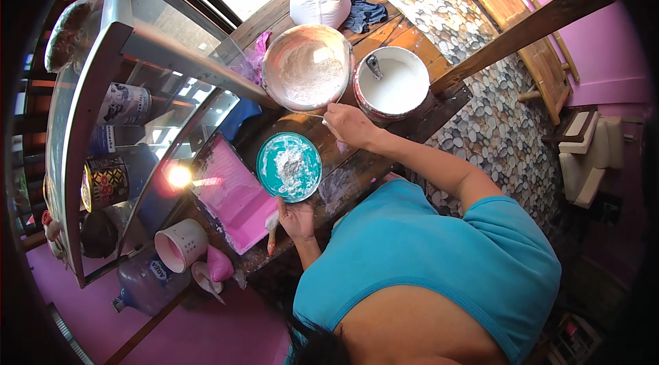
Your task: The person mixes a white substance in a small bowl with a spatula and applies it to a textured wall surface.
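My left hand (296,218) grips the near edge of a round teal plate (263,181), thumb and fingers at its rim. A heap of white powder (292,164) lies on the plate. My right hand (351,126) is closed beside the near rim of a wide tub (274,76) of pale powder; what its fingers hold is hidden, with only a whitish bit showing. To the right of the tub stands a bucket of white paint or paste (398,87), with a dark-handled tool (374,67) leaning inside its rim.
A pink paint tray (230,193) lies left of the plate, with a paintbrush (272,236) at its near corner. Behind the tub sit a tied white sack (320,2) and a dark cloth (365,15). A glass cabinet (130,42) borders the left; a wooden beam (528,32) crosses the right.
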The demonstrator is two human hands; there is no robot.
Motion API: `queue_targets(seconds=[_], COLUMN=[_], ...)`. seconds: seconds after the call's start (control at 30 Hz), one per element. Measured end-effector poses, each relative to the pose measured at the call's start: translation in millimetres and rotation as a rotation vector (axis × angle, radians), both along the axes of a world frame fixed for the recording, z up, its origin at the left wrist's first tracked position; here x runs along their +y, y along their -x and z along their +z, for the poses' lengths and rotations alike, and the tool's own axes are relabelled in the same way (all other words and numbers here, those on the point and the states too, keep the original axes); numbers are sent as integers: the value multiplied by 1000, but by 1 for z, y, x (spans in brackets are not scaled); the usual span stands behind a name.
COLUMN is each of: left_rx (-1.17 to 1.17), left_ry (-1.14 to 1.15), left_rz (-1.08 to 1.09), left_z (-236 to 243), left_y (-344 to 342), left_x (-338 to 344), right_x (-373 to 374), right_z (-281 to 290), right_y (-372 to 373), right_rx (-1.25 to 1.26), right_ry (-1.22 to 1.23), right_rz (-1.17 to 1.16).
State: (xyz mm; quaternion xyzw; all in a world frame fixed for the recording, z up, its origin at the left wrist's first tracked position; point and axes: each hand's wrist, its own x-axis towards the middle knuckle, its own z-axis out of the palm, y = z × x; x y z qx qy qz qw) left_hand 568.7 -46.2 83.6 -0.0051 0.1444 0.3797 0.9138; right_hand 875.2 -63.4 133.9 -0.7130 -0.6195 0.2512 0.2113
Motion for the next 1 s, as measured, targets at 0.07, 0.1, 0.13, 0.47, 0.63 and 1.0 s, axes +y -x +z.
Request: queue_targets(seconds=[0.07, 0.1, 0.13, 0.47, 0.63, 1.0], left_rx=[-68, -100, -51, 32, 154, 97], left_ry=[4, 7, 10, 68, 74, 130], left_rz=[-22, -28, -12, -8, -8, -171], left_z=[2, 5, 5, 1, 1, -13], left_y=[-3, -4, -1, 8, 11, -27], left_x=[0, 0, 1, 5, 8, 4], right_x=[-18, -27, -29, -13, -17, -138], right_z=[-10, -15, 1, -10, 0, 49], right_y=[1, 2, 0, -135, -132, -164], right_rx=[-49, -72, -55, -258, -229, 91], right_ry=[-162, -243, -293, 13, -71, -129], right_rz=[-49, -69, -150, -715, -676, -917])
